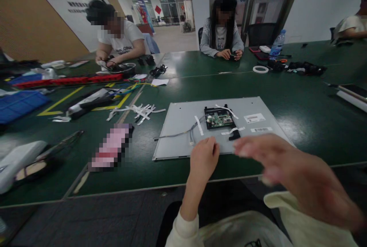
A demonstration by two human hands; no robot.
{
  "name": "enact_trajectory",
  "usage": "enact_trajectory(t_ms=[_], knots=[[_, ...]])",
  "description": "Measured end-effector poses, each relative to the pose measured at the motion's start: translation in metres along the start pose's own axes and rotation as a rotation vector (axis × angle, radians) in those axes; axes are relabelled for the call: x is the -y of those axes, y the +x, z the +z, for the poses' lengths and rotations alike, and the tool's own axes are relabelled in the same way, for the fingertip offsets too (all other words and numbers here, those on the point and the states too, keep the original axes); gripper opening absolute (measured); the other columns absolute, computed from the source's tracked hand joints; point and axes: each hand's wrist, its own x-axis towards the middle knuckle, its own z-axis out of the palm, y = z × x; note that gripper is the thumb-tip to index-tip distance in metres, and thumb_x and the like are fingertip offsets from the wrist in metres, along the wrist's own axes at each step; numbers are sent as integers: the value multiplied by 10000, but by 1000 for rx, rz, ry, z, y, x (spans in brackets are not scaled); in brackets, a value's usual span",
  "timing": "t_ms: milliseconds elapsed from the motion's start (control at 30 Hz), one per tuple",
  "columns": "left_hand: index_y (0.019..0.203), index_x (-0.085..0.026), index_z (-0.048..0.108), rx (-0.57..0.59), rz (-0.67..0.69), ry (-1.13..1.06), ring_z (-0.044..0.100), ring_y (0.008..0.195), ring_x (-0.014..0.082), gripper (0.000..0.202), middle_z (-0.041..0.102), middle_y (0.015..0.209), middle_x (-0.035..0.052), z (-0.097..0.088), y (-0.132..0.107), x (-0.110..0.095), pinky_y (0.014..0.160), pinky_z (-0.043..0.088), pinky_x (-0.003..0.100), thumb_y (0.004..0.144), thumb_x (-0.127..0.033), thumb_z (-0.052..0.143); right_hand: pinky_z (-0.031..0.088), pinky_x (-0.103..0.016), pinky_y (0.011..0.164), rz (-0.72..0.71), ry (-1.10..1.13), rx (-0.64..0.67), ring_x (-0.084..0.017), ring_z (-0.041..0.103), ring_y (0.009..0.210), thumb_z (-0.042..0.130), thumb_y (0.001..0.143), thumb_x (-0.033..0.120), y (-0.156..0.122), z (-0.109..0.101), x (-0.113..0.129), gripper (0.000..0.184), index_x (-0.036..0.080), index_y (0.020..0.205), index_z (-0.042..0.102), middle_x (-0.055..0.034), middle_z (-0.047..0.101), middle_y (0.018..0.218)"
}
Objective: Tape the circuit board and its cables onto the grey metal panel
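Note:
A grey display panel (177, 124) lies back-up on the green table in front of me. A green circuit board (218, 119) in a black frame sits at its middle, with white tape strips and a grey flat cable (183, 133) running left. My left hand (203, 160) is curled into a loose fist at the panel's near edge, with nothing visible in it. My right hand (289, 170) hovers above the panel's near right corner and is smeared by motion, its fingers pointing left.
Loose white tape strips (140, 111) lie left of the panel, next to a pixelated pink object (110, 147). A red bar (69, 80), blue tray (17, 103) and tools fill the left side. Across the table sit three other people, with a water bottle (277, 44) and a tape roll (260, 69).

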Motion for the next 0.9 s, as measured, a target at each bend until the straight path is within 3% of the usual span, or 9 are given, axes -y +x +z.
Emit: enact_trajectory(t_ms=[67,167,267,333,600,900], knots=[[823,-206,517,-31,21,6,583,788,179,152,644,833,34,1,-1,0,661,356,279,924,-230,406,406,-432,1017,59,-125,-59,-235,511,1204,386,936,433,7,-1,-28,335,303,1148,611,-46,575,1252],[808,-207,496,-68,29,41,578,765,180,131,624,791,12,3,-2,1,631,328,283,916,-229,425,372,-433,1044,212,-527,-157,-235,488,1216,425,925,378,-2,-1,-90,331,245,1172,601,-84,554,1274],[802,-207,485,-82,34,49,574,760,175,124,614,781,3,5,-2,3,627,316,282,912,-224,430,331,-506,1056,324,-817,-92,-295,372,1317,422,913,425,-27,1,-142,433,210,1268,546,-121,473,1375],[801,-207,483,-85,32,49,573,759,172,126,611,780,1,5,-1,3,627,312,281,914,-226,428,318,-545,1046,365,-931,-37,-318,332,1340,411,911,462,-42,3,-158,485,216,1318,505,-114,436,1418],[778,-204,495,-79,21,51,572,730,165,152,614,757,3,3,0,3,609,301,280,913,-233,430,264,-579,1049,365,-1046,104,-330,292,1361,380,894,564,-45,7,-153,570,279,1384,443,-71,382,1473],[821,-198,565,-83,-4,44,592,736,175,180,638,773,31,5,-3,1,630,344,275,916,-276,434,240,-576,1058,362,-997,96,-328,285,1365,376,876,619,-50,3,-155,604,292,1378,447,-59,383,1474]])
